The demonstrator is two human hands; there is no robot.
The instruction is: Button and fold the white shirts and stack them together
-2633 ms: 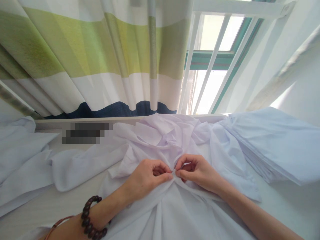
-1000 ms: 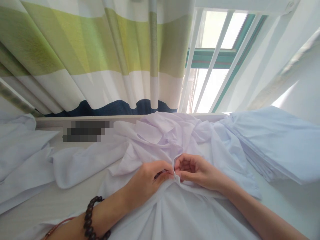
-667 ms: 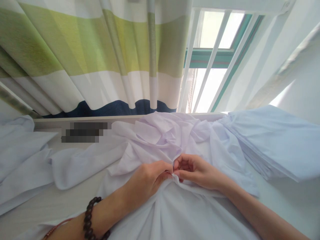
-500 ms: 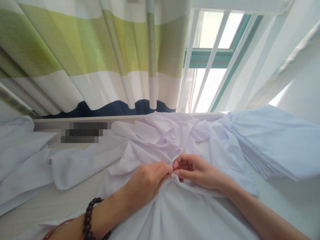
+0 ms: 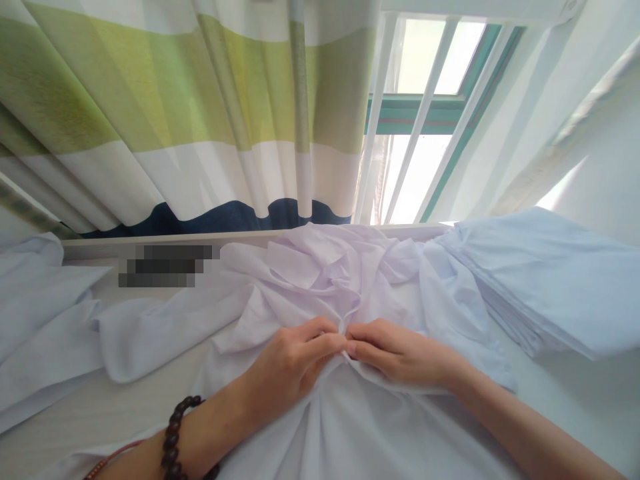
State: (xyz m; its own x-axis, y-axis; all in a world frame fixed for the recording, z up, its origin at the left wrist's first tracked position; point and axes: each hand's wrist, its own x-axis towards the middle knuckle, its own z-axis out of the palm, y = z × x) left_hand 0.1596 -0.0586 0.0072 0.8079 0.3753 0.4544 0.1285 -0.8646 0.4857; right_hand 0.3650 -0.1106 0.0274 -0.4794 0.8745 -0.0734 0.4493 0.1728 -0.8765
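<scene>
A crumpled white shirt lies spread in front of me, a long sleeve stretching out to the left. At the middle of its front, my left hand pinches the fabric edge between thumb and fingers. Close against it, my right hand is closed on the opposite edge, its thumb and index fingertips touching the left thumb. Folds fan out from this point toward me. Whatever small part lies between the fingertips is hidden.
A stack of folded white cloth lies at the right, and more white cloth at the left. A pixelated dark object rests near the back edge. Behind hang a green-and-white curtain and white bars before a window.
My right hand's fingers have curled down and closed against the left fingertips. The left index finger has shifted slightly upward. The shirt lies almost as before.
</scene>
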